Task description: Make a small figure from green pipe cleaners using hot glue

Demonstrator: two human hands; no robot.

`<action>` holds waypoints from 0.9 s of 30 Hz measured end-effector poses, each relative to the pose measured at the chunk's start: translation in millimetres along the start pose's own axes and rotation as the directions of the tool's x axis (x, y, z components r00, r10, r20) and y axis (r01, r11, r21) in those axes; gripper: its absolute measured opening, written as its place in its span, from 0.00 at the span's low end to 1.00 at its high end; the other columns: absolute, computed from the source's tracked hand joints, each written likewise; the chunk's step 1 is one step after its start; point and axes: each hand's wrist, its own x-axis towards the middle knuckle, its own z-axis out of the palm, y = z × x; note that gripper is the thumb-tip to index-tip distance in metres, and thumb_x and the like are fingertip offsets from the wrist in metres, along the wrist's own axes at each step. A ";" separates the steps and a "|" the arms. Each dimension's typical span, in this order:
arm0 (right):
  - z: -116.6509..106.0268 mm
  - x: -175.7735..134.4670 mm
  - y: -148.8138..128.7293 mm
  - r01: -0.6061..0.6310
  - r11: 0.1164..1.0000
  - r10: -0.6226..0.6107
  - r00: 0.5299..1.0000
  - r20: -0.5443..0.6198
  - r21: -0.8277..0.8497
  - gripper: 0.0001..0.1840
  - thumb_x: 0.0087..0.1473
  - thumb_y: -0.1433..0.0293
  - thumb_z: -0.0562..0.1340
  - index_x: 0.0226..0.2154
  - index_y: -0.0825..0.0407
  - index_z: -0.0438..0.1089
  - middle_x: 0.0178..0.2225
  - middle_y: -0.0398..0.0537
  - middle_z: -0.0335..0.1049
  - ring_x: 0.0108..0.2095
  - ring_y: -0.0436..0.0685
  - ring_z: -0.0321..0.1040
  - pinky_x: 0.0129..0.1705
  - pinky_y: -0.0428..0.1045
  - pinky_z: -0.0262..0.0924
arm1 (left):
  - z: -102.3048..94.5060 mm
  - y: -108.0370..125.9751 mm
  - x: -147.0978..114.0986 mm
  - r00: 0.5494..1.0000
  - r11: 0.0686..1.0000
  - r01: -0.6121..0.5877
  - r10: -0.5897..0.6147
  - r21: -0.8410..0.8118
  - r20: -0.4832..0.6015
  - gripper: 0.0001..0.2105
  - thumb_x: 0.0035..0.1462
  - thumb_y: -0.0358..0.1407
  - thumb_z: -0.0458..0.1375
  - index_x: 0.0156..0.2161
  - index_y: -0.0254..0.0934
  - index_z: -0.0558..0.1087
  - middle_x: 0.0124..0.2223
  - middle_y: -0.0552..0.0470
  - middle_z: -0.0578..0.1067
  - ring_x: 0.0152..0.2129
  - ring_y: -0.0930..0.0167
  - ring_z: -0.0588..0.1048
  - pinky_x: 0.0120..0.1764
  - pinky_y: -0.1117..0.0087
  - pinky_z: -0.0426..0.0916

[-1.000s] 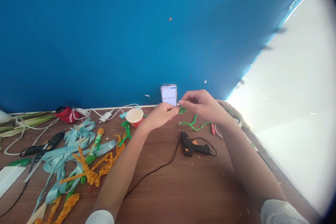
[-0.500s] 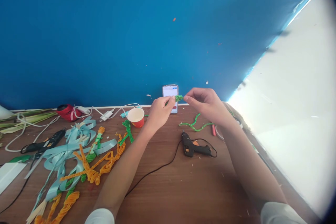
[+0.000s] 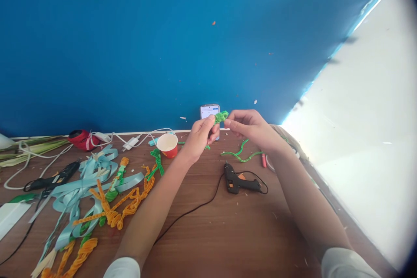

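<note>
Green chenille bundle [image 3: 221,116] we pinched in our left hand [image 3: 199,138], presumably to steady it. Our right hand [image 3: 250,128] curled just beside it; whether pinching it too, we couldn't tell.

Pipe-cleaner bundle [image 3: 221,117] in the left hand [image 3: 199,138], phone [image 3: 208,110] behind it
On the table [image 3: 208,243], the glue gun [image 3: 232,180] lies right of centre — cup [image 3: 170,153] to its left and farther back, ribbon [image 3: 67,195] left of the cup.

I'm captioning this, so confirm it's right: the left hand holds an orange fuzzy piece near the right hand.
Orange is wrong: the head view shows the left hand holding a green fuzzy piece near the right hand; the rest stands.
</note>
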 end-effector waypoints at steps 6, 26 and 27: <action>-7.7 1.7 5.1 0.053 0.996 -0.059 0.996 0.069 0.078 0.18 0.55 0.55 0.63 0.27 0.54 0.69 0.22 0.39 0.61 0.23 0.46 0.54 0.25 0.45 0.50 | 5.6 -2.7 -3.2 0.996 0.995 -0.022 0.030 -0.093 0.088 0.24 0.62 0.54 0.47 0.24 0.37 0.57 0.17 0.60 0.55 0.16 0.79 0.53 0.22 0.74 0.50; -1.8 -0.8 -1.3 0.090 0.995 -0.091 0.996 -0.012 -0.044 0.16 0.56 0.56 0.62 0.37 0.53 0.70 0.29 0.45 0.70 0.25 0.48 0.59 0.27 0.46 0.55 | 11.0 -8.4 -1.8 0.989 1.000 -0.013 0.010 -0.023 -0.145 0.13 0.63 0.47 0.49 0.36 0.38 0.63 0.25 0.58 0.66 0.15 0.80 0.58 0.19 0.77 0.52; -1.1 -0.6 -1.1 0.093 0.994 -0.095 0.995 -0.021 -0.058 0.16 0.56 0.56 0.62 0.36 0.53 0.70 0.28 0.44 0.69 0.25 0.48 0.58 0.26 0.46 0.54 | 12.0 -8.7 -3.3 0.968 0.989 -0.089 0.113 0.114 -0.225 0.11 0.63 0.46 0.50 0.39 0.40 0.64 0.28 0.57 0.68 0.17 0.79 0.62 0.21 0.77 0.56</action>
